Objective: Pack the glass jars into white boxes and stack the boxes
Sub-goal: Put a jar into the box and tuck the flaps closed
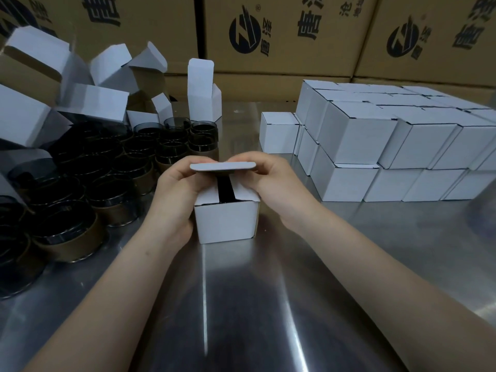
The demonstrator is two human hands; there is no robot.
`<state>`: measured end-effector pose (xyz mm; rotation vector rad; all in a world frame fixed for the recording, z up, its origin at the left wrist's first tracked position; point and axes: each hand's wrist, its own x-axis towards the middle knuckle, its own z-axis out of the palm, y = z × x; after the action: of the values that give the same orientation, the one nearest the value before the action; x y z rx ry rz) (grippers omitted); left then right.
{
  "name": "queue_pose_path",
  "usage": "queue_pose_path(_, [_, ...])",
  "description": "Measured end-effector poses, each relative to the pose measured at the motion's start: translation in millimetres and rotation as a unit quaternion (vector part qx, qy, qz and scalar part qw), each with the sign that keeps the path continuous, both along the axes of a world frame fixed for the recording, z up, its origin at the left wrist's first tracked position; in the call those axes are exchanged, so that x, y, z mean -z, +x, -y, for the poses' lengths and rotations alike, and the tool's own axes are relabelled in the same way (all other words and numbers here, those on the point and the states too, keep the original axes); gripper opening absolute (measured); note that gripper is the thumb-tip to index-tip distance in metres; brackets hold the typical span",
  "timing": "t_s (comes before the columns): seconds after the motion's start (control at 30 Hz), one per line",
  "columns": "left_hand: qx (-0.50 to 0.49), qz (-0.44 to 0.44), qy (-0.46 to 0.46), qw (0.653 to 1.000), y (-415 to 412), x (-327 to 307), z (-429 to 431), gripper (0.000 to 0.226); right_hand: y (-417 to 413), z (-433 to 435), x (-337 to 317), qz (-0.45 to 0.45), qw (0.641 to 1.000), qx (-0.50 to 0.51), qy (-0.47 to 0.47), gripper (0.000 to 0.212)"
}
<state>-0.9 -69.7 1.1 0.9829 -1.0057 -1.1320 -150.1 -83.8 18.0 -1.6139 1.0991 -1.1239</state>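
A small white box (225,221) stands on the metal table (268,291) in the middle of the view. Its two side flaps are folded in, and a dark jar shows through the gap between them. My left hand (174,189) grips the box's left side, with its fingers on the left end of the lid flap (222,166). My right hand (271,178) pinches the lid flap's right end, holding it level above the opening. Several dark glass jars (88,183) with brown bands crowd the table at the left.
Closed white boxes (375,146) are stacked two high at the right, with a single one (277,135) beside them. Open empty white boxes (80,84) are piled at the back left, and one stands upright (202,95). Brown printed cartons (268,36) wall the back.
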Motion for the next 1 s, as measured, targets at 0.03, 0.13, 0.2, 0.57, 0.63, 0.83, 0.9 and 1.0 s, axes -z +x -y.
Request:
queue_pose_path(0.03, [0.005, -0.001, -0.002, 1.000, 0, 0, -1, 0.027, -2, 0, -2, -0.011, 1.000, -0.007, 0.009, 0.036])
queue_pose_path(0.13, [0.014, -0.014, 0.008, 1.000, 0, 1, -1, 0.028, -5, 0, -7, -0.017, 0.998, -0.025, 0.050, 0.035])
queue_pose_path(0.2, [0.019, -0.030, 0.019, 0.999, -1, 1, -2, 0.030, -8, -1, -10, -0.012, 0.997, -0.032, 0.073, 0.038])
queue_pose_path(0.57, [0.081, -0.073, 0.031, 0.994, 3, 3, -7, 0.018, -15, 5, -13, -0.085, 0.991, -0.054, 0.085, 0.015])
queue_pose_path(0.63, [0.088, -0.026, 0.018, 0.996, 5, 5, -4, 0.010, -24, 3, -11, -0.096, 0.988, -0.112, 0.047, 0.022])
queue_pose_path(0.83, [0.154, 0.047, -0.026, 0.987, 15, 15, 2, 0.017, -35, 9, -7, -0.189, 0.962, -0.195, 0.026, 0.072])
queue_pose_path(0.9, [0.147, 0.061, -0.048, 0.986, 15, 14, 3, 0.018, -34, 10, -5, -0.205, 0.961, -0.189, 0.005, 0.075])
queue_pose_path(1.0, [0.098, 0.105, -0.052, 0.988, 14, 15, 4, 0.017, -34, 14, 0, -0.217, 0.963, -0.160, -0.025, 0.076])
